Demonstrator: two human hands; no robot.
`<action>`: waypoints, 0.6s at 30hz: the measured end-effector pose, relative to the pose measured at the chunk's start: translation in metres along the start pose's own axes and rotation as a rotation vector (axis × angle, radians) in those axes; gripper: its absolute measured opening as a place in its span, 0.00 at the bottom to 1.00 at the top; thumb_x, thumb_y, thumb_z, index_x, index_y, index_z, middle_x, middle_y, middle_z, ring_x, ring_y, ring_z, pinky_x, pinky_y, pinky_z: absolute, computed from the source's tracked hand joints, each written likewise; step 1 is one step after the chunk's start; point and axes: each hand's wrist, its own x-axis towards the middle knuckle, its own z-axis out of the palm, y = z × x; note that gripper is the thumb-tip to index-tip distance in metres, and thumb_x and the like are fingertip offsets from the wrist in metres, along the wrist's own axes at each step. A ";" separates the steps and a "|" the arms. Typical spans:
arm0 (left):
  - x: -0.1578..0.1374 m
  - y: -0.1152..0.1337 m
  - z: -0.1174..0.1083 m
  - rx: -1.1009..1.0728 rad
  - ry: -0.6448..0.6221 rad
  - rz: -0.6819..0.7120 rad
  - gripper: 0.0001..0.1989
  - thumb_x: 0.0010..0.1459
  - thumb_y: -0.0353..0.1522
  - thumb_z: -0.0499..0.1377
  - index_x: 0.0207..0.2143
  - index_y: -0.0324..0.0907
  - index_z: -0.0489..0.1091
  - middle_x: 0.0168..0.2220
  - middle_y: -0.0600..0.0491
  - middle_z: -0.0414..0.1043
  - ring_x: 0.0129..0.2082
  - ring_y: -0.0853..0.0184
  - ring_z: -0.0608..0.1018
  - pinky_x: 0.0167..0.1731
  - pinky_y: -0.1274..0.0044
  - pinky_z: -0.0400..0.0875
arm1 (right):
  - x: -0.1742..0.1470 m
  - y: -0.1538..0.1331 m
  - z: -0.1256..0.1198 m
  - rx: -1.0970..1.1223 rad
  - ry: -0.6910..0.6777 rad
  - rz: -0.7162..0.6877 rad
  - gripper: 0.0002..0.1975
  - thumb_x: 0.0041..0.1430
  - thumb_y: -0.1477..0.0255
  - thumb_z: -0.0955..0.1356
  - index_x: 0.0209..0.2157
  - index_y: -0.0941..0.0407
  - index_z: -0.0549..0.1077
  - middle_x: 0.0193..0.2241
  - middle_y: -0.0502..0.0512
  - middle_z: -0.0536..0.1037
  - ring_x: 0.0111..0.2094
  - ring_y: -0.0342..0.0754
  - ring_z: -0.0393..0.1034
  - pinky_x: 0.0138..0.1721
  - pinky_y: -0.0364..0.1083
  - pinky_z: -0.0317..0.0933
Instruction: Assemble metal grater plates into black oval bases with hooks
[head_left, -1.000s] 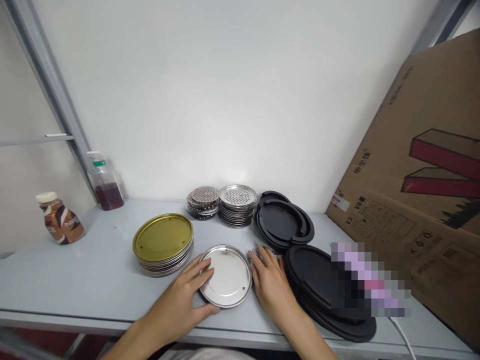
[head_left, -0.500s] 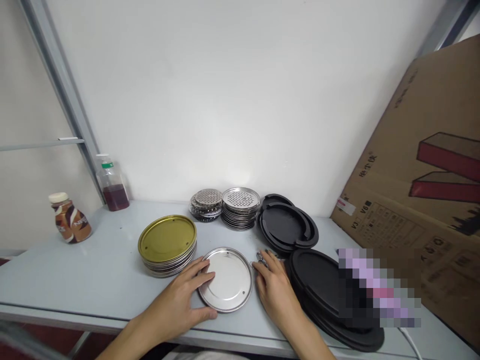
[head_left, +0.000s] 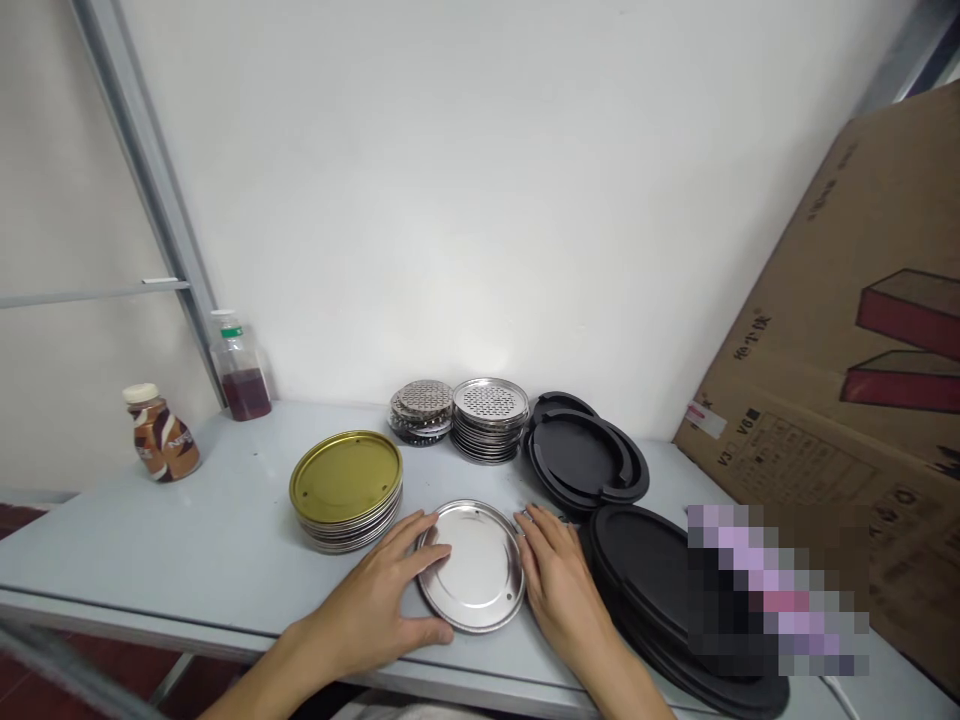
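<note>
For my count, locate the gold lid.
In the head view, the gold lid tops a stack left of centre, just beyond the left hand.

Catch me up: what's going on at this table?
A person's left hand has its fingers over the left side of a silver disc lying on the table. The right hand is down beside the opposite rim; whether it touches is hard to tell. A gold-topped stack stands to the left, perforated discs behind, black discs to the right.

White wall (head_left: 480,200); grey tabletop (head_left: 187,540); metal post (head_left: 140,140); reddish floor (head_left: 112,655).
</note>
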 end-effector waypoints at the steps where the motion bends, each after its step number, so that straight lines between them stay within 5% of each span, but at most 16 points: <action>1: 0.000 0.000 0.000 0.000 0.001 -0.006 0.36 0.45 0.41 0.74 0.58 0.53 0.70 0.67 0.48 0.58 0.66 0.48 0.60 0.62 0.55 0.59 | 0.000 0.000 0.000 0.006 0.001 -0.006 0.21 0.69 0.73 0.57 0.57 0.61 0.71 0.60 0.67 0.70 0.63 0.62 0.61 0.62 0.65 0.55; 8: -0.003 -0.002 0.000 0.013 -0.052 -0.025 0.37 0.45 0.44 0.73 0.58 0.50 0.70 0.68 0.47 0.55 0.67 0.48 0.59 0.64 0.58 0.58 | -0.002 0.007 0.009 0.062 0.077 -0.070 0.20 0.68 0.71 0.59 0.55 0.60 0.73 0.57 0.68 0.73 0.60 0.66 0.64 0.58 0.70 0.57; 11: 0.002 0.007 -0.003 0.042 0.020 0.032 0.33 0.52 0.45 0.69 0.59 0.47 0.69 0.68 0.45 0.55 0.66 0.49 0.61 0.63 0.59 0.60 | -0.002 0.010 0.012 0.108 0.134 -0.085 0.19 0.68 0.71 0.60 0.54 0.60 0.73 0.55 0.68 0.74 0.58 0.65 0.67 0.58 0.70 0.57; 14: 0.034 0.021 -0.018 0.139 0.189 0.024 0.24 0.64 0.41 0.59 0.61 0.46 0.65 0.67 0.46 0.58 0.66 0.55 0.62 0.64 0.62 0.57 | -0.004 0.008 0.008 0.163 0.147 -0.085 0.18 0.67 0.69 0.61 0.54 0.57 0.73 0.55 0.65 0.75 0.58 0.63 0.67 0.60 0.69 0.55; 18: 0.110 0.024 -0.055 0.280 0.240 -0.177 0.32 0.61 0.40 0.62 0.65 0.42 0.58 0.68 0.42 0.53 0.68 0.51 0.53 0.65 0.61 0.52 | -0.010 0.003 -0.004 0.202 0.065 -0.117 0.28 0.62 0.59 0.67 0.61 0.52 0.66 0.59 0.61 0.72 0.63 0.64 0.59 0.63 0.69 0.48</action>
